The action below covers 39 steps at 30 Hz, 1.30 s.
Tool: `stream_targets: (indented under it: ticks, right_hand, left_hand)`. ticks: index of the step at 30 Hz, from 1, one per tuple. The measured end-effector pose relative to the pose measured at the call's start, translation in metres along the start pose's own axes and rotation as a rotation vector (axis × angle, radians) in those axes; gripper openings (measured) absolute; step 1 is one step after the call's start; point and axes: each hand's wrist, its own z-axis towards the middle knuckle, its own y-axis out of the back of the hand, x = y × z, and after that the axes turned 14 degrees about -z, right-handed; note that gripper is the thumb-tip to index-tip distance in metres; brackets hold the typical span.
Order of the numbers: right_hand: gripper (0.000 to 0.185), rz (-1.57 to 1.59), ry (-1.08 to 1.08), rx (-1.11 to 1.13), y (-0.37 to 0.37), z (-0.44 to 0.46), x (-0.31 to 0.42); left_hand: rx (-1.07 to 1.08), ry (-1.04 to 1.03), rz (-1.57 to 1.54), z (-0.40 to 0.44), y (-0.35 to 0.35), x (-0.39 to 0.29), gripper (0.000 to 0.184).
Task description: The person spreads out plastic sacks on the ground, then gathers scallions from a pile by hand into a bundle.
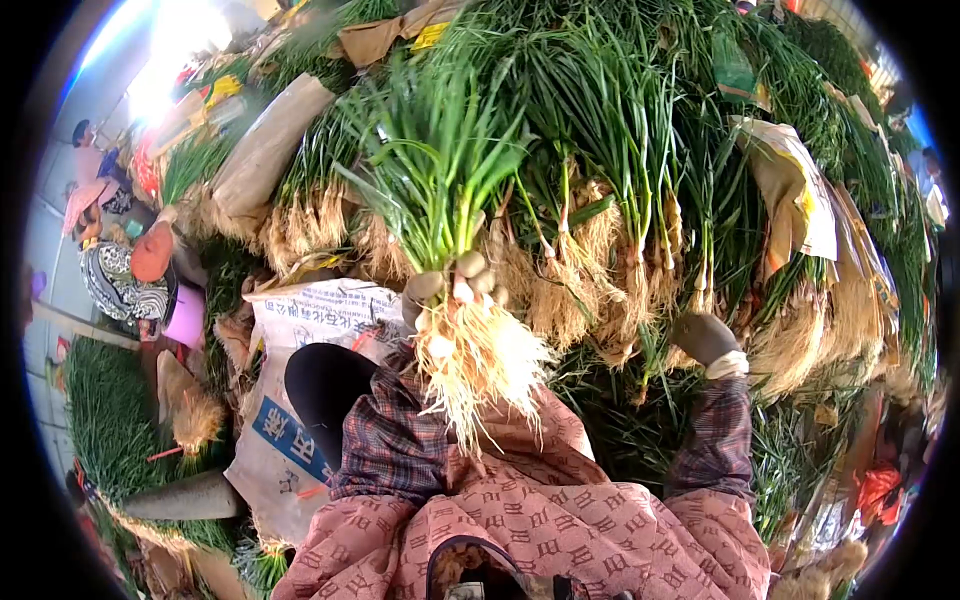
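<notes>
My left hand [455, 282], in a grey-brown glove, is wrapped round a bunch of green-leaved plants [440, 180] in front of my chest. The bunch is upright, leaves up, with long pale roots [480, 350] hanging below the fingers. On the right, my right hand [704, 338], gloved too, is low beside the root ends of the heaped plants [630, 150]; its fingers are turned away and partly hidden, so whether it holds anything does not show.
A printed white sack [300, 330] lies at my left. Rolled brown sheeting [270, 145] rests on the heap. A yellowish wrapper [790, 190] covers plants at the right. People [120, 280] sit at the far left, near a purple bucket [185, 318].
</notes>
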Motion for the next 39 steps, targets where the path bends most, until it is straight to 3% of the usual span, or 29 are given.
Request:
stream_targets:
  ticks: [1,2,3,5,6,7,8,10,12,13,14,15,16,17,18,19,22,23,24,25,26,28,30,31,32,33,36,37,39]
  right_hand:
    - [0.028,0.256,-0.055,-0.151,0.034,0.005,0.029]
    - [0.030,0.511,-0.106,-0.307,0.075,0.021,0.059]
    - [0.033,0.670,-0.150,-0.273,0.118,0.032,0.092]
    - [0.038,0.696,-0.018,-0.387,0.143,0.087,0.140]
    - [0.038,0.521,0.001,-0.367,0.150,0.121,0.157]
    - [0.051,0.466,-0.080,-0.438,0.144,0.155,0.174]
    - [0.048,0.406,-0.130,-0.488,0.136,0.188,0.184]
    - [0.046,0.428,-0.175,-0.375,0.138,0.217,0.181]
    - [0.039,0.591,-0.108,-0.435,0.131,0.226,0.170]
    - [0.035,1.021,0.048,-0.397,0.133,0.207,0.165]
    - [0.034,1.259,0.009,-0.285,0.138,0.194,0.170]
    - [0.035,1.210,0.069,-0.312,0.145,0.181,0.173]
    - [0.037,1.165,0.129,-0.336,0.155,0.166,0.178]
    - [0.039,0.972,0.074,-0.209,0.176,0.152,0.187]
    - [0.043,0.883,0.139,-0.238,0.147,0.183,0.193]
    - [0.044,0.935,0.138,-0.131,0.160,0.176,0.199]
    - [0.039,0.090,0.457,-0.051,0.205,0.176,0.208]
    - [0.040,0.769,0.692,-0.112,0.180,0.191,0.208]
    - [0.040,1.229,0.766,-0.105,0.156,0.206,0.210]
    - [0.040,1.667,0.887,-0.082,0.149,0.206,0.214]
    - [0.039,1.921,0.896,0.096,0.147,0.211,0.216]
    - [0.043,2.333,0.804,0.385,0.148,0.215,0.224]
    - [0.051,2.359,1.237,0.880,0.109,0.244,0.211]
    - [0.052,2.344,0.749,0.456,0.131,0.211,0.215]
    - [0.046,2.451,0.410,0.390,0.162,0.176,0.224]
    - [0.040,2.451,0.467,0.251,0.156,0.182,0.228]
    - [0.019,2.247,0.275,-0.425,0.144,0.193,0.213]
    - [0.015,1.906,0.188,-0.703,0.114,0.221,0.188]
    - [0.014,1.568,-0.130,-0.784,0.108,0.173,0.131]
  left_hand:
    - [-0.177,-0.057,0.000,0.012,-0.036,0.003,0.082]
    - [-0.046,-0.071,0.013,0.016,-0.028,0.002,0.077]
    - [-0.144,-0.097,0.050,0.018,-0.031,-0.001,0.077]
    - [-0.169,-0.046,-0.037,0.035,-0.045,-0.009,0.072]
    - [-0.162,0.006,-0.031,0.046,-0.056,-0.017,0.066]
    - [-0.225,0.062,0.002,0.049,-0.053,-0.031,0.065]
    - [-0.286,0.116,0.037,0.050,-0.041,-0.049,0.064]
    - [-0.236,0.218,0.121,0.048,-0.019,-0.073,0.059]
    - [-0.164,0.282,0.234,0.044,-0.005,-0.086,0.053]
    - [-0.187,0.208,0.255,0.043,-0.016,-0.073,0.046]
    - [-0.545,0.081,0.264,0.033,-0.028,-0.062,0.037]
    - [-0.380,0.275,0.569,0.025,0.002,-0.083,0.036]
    - [-0.462,0.271,0.565,0.021,0.004,-0.075,0.034]
    - [-0.545,0.264,0.558,0.017,0.006,-0.067,0.034]
    - [-0.628,0.255,0.547,0.013,0.007,-0.059,0.035]
    - [-0.637,0.282,0.535,0.012,0.008,-0.059,0.034]
    - [-0.624,0.252,0.462,0.010,0.010,-0.060,0.035]
    - [-0.655,0.197,0.395,0.011,0.008,-0.054,0.037]
    - [-0.683,0.142,0.327,0.013,0.007,-0.052,0.039]
    - [-0.547,0.215,0.420,0.013,0.011,-0.062,0.037]
    - [-0.544,0.303,0.547,0.011,0.012,-0.076,0.042]
    - [-0.547,0.120,0.172,0.017,-0.001,-0.057,0.049]
    - [-0.452,0.139,0.040,0.022,-0.005,-0.055,0.052]
    - [-0.422,0.146,-0.033,0.030,-0.022,-0.048,0.052]
    - [-0.392,0.150,-0.107,0.035,-0.031,-0.043,0.052]
    - [-0.343,0.182,-0.164,0.038,-0.031,-0.040,0.052]
    - [-0.377,0.271,-0.065,0.035,-0.004,-0.043,0.056]
    - [-0.257,0.292,-0.065,0.040,-0.004,-0.038,0.057]
    - [-0.271,0.315,0.000,0.036,0.020,-0.038,0.055]
